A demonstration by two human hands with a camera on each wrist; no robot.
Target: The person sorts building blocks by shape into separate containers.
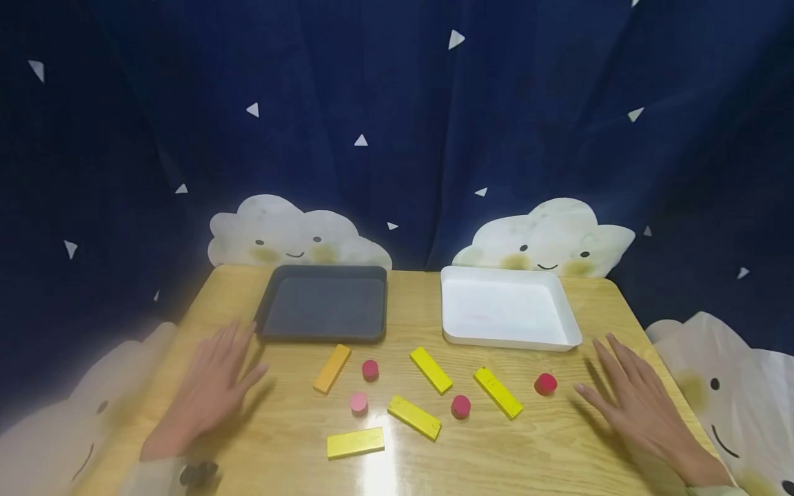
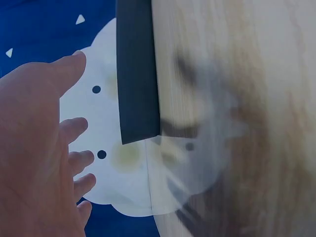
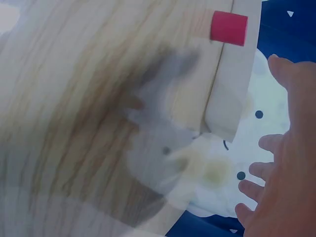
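Note:
My left hand hovers palm down over the table's left side, fingers spread, with nothing held. Its fingertips reach near the left corner of the dark grey tray. On the right, my right hand is likewise spread and holds nothing; a red cylinder lies closest to it. Between the hands lie an orange block, several yellow blocks, a pink cylinder and two more red cylinders, one by the orange block and one between yellow blocks. The right wrist view shows the red cylinder near the white tray.
A white tray stands at the back right, level with the grey one; both hold nothing. The wooden table has rounded back corners. Behind it hangs a dark blue curtain with white triangles and smiling clouds.

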